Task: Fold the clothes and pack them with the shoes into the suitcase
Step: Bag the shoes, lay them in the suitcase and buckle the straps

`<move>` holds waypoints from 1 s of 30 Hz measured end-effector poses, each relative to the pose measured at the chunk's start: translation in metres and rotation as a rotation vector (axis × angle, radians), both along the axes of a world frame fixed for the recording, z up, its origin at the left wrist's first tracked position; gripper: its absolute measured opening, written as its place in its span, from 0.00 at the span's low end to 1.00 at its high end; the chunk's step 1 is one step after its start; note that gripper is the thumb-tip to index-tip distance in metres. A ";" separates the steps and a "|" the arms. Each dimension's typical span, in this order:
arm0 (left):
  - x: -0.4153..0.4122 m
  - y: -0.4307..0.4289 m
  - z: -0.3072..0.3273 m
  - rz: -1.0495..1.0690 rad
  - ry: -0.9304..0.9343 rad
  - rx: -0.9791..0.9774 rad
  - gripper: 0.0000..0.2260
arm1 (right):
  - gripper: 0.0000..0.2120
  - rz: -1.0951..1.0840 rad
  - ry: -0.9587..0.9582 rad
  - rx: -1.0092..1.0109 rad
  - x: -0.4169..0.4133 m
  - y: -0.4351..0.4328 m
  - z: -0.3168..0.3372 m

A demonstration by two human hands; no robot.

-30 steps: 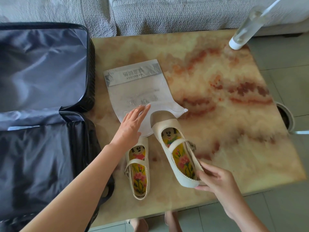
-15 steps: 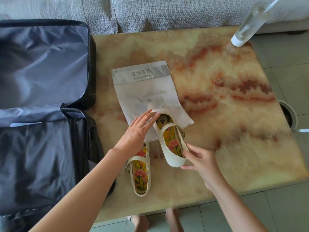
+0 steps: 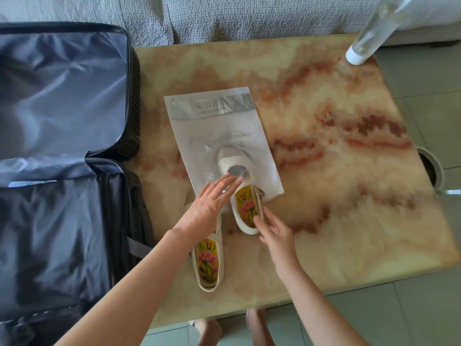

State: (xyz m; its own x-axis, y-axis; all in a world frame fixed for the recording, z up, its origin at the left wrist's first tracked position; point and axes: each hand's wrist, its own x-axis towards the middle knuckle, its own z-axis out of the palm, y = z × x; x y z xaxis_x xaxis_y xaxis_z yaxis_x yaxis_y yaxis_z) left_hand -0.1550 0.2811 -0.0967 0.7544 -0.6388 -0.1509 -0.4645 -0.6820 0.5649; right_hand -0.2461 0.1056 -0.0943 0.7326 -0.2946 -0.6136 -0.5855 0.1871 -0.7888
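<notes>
At the far left the suitcase (image 3: 62,108) lies open against the desk (image 3: 336,221). Next, the left hand (image 3: 207,203) rests flat, fingers straight, on the mouth of a translucent bag (image 3: 214,128); one shoe (image 3: 208,265) lies on the desk under that wrist. The second shoe (image 3: 245,211) sits toe-first inside the bag (heel out), and the right hand (image 3: 273,232) touches its heel with loose, nearly straight fingers, gripping nothing.

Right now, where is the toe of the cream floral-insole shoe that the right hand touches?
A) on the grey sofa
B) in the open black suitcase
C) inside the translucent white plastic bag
C: the cream floral-insole shoe has its toe showing through the translucent white plastic bag, with its heel outside at the right hand.
</notes>
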 end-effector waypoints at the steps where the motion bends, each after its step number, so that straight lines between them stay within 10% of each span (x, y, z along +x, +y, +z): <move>1: -0.001 0.000 -0.001 0.005 -0.003 0.010 0.50 | 0.30 0.015 0.007 -0.012 -0.007 0.003 -0.008; 4: -0.005 -0.002 -0.001 0.083 -0.129 0.096 0.52 | 0.47 0.055 0.083 -0.096 -0.025 0.016 -0.022; 13: -0.009 0.004 -0.001 0.261 -0.032 -0.086 0.50 | 0.17 -0.266 0.024 -0.217 -0.018 0.039 -0.027; 30: 0.010 0.008 0.007 0.101 0.033 -0.182 0.52 | 0.12 -0.453 -0.194 -0.188 0.045 0.047 -0.009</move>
